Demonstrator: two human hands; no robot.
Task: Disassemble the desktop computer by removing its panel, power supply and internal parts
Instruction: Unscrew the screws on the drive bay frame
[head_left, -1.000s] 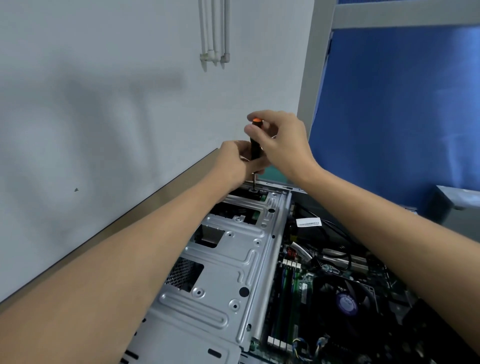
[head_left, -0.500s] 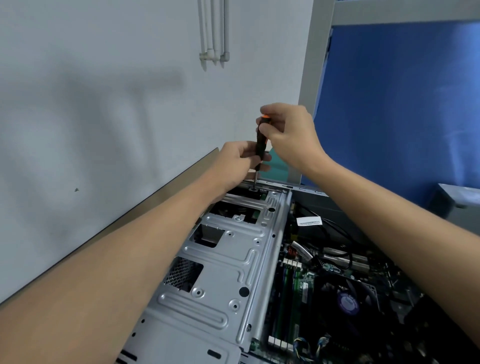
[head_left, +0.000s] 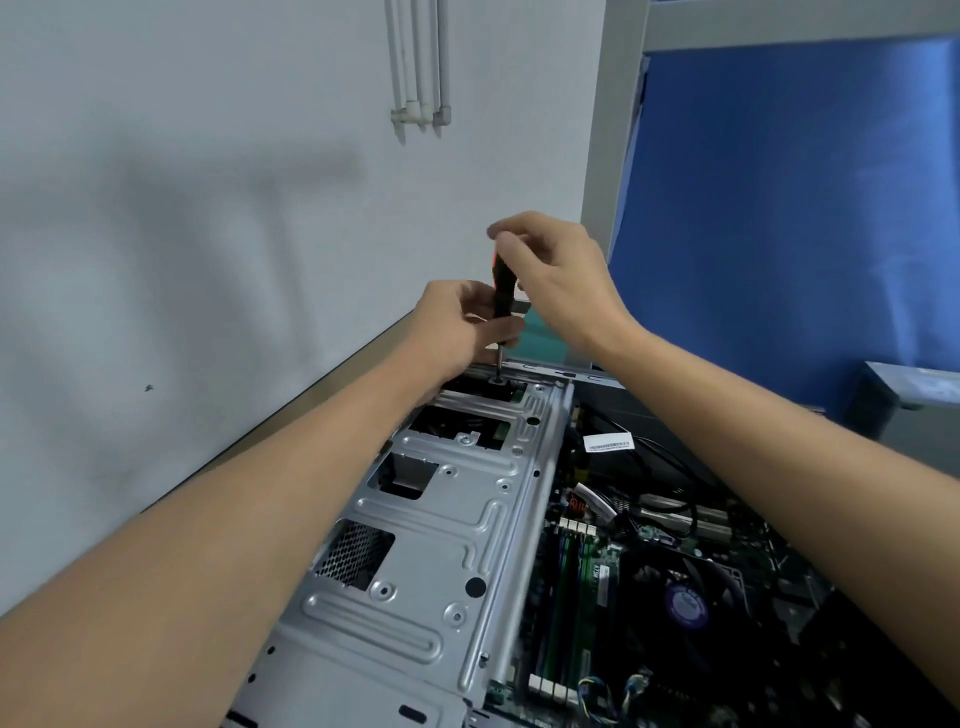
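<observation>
Pinching the top of a screwdriver (head_left: 503, 288) with the right hand (head_left: 563, 283), curling the left hand (head_left: 460, 322) round its black handle lower down, nearer the work. Holding the tool almost upright, pressing its tip into a screw (head_left: 497, 381) directly beneath both hands, at the far end of the drive cage (head_left: 457, 504) in the opened desktop computer (head_left: 587, 582). Likely needing straight-down pressure along that axis while turning.

Screwdriver (head_left: 502, 292) top hidden under right hand (head_left: 560, 283).
</observation>
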